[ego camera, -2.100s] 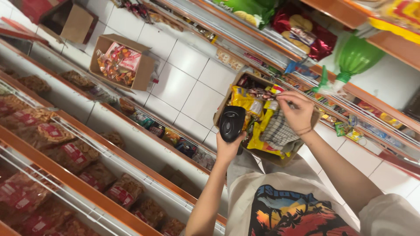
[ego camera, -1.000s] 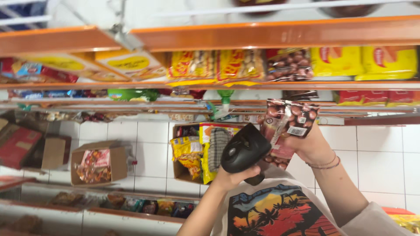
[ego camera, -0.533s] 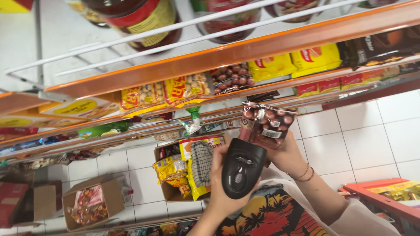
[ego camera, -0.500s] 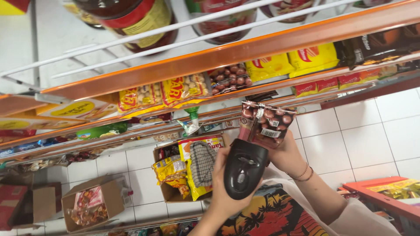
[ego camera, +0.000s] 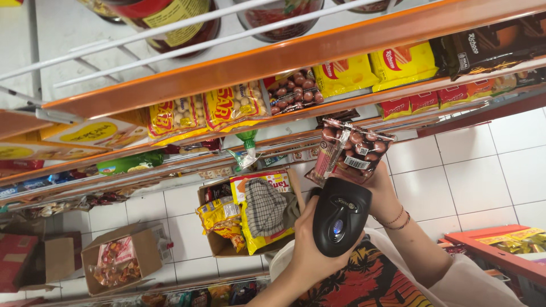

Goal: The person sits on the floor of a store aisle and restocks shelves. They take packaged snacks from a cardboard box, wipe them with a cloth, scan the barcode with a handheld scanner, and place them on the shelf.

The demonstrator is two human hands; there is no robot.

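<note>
My left hand (ego camera: 306, 253) grips a black handheld barcode scanner (ego camera: 339, 223), its head pointing up at a clear packet of brown coated balls (ego camera: 352, 152). My right hand (ego camera: 383, 192), with thin bracelets on the wrist, holds that packet from behind, just above the scanner and almost touching it. The packet's white barcode label faces the scanner. Both hands are in front of the orange-edged shop shelves (ego camera: 318, 50). A printed shirt shows at the bottom edge.
An open cardboard box (ego camera: 211, 245) with yellow snack packs and a checked cloth (ego camera: 263, 207) stands on the white tiled floor (ego camera: 472, 165). A second box (ego camera: 142, 250) lies left. Shelves hold yellow bags (ego camera: 398, 61), nut packets (ego camera: 233, 108) and jars (ego camera: 165, 23).
The view swung up from the lower shelves and floor to the upper shelves. My right hand lifted the packet out of the box and brought it to the scanner.
</note>
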